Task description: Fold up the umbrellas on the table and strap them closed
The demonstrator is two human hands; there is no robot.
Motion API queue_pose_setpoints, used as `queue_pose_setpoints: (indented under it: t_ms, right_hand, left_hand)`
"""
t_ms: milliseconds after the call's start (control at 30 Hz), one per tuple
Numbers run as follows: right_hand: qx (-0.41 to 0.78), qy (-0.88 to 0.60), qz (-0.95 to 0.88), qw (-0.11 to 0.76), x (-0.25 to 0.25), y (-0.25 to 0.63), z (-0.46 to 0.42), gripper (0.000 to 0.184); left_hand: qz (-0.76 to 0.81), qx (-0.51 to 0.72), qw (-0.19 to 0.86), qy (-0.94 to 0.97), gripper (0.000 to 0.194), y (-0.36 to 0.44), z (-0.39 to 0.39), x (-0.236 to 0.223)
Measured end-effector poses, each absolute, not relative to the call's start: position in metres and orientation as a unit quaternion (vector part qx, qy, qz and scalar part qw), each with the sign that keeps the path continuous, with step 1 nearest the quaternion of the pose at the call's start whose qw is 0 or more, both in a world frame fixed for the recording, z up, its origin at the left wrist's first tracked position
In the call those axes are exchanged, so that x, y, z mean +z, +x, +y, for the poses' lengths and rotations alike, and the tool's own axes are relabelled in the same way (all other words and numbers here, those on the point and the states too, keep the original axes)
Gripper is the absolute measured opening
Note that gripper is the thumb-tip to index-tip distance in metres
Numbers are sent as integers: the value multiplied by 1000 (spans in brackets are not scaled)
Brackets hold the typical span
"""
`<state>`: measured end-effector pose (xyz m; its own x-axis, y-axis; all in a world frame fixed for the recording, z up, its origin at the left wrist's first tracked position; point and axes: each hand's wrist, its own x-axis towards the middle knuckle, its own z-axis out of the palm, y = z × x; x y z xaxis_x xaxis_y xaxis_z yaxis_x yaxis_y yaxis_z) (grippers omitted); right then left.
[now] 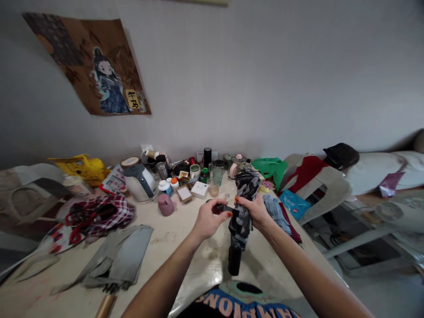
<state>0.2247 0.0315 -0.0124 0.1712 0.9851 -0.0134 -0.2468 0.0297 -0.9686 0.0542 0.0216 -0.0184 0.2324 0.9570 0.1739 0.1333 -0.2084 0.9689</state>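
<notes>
A folded umbrella [240, 229] with a grey and black camouflage canopy is held in front of me above the table, its black handle [235, 261] pointing down towards me. My right hand [257, 210] is wrapped around the upper canopy from the right side. On the other side, my left hand [208, 219] pinches a dark strap [227, 207] that runs to the umbrella; the strap's far end is partly hidden by the fingers. Left of my arms lies a second umbrella [124, 256], grey and loosely folded, with a wooden handle [106, 304].
The white table [165, 245] holds a kettle [141, 182], a pink cup [165, 205], a white box [199, 189] and several jars along the wall. Checked cloth [115, 214] lies at left, folded clothes [277, 214] at right. A chair [326, 194] stands beyond the right edge.
</notes>
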Motion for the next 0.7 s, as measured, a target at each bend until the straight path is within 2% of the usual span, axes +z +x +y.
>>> queue_pose_setpoints:
  t_ms: [67, 133, 200, 300, 367, 500, 567, 700]
  right_hand:
    - [540, -470, -370, 592, -9, 223, 29, 33]
    - [562, -461, -362, 583, -5, 218, 26, 32]
    - [577, -449, -372, 572, 0, 213, 22, 31]
    - [572, -439, -393, 570, 4, 210, 20, 30]
    - [552, -449, -390, 585, 3, 211, 21, 31]
    - [507, -480, -344, 628, -7, 216, 31, 37]
    - [480, -497, -328, 644, -13, 216, 35, 38]
    - [428, -527, -362, 638, -17, 208, 36, 31]
  left_hand:
    - [404, 490, 483, 604, 20, 50, 30, -13]
    - [388, 511, 525, 560, 17, 52, 40, -16]
    - [404, 483, 593, 502, 27, 58, 48, -28]
    - [461, 376, 667, 449, 58, 64, 54, -51]
    - [520, 389, 625, 433, 62, 64, 50, -59]
    - [563, 535, 392, 494, 32, 59, 26, -53]
    - [519, 503, 401, 562, 33, 64, 12, -47]
    - [460, 387, 535, 593, 41, 85, 0, -44]
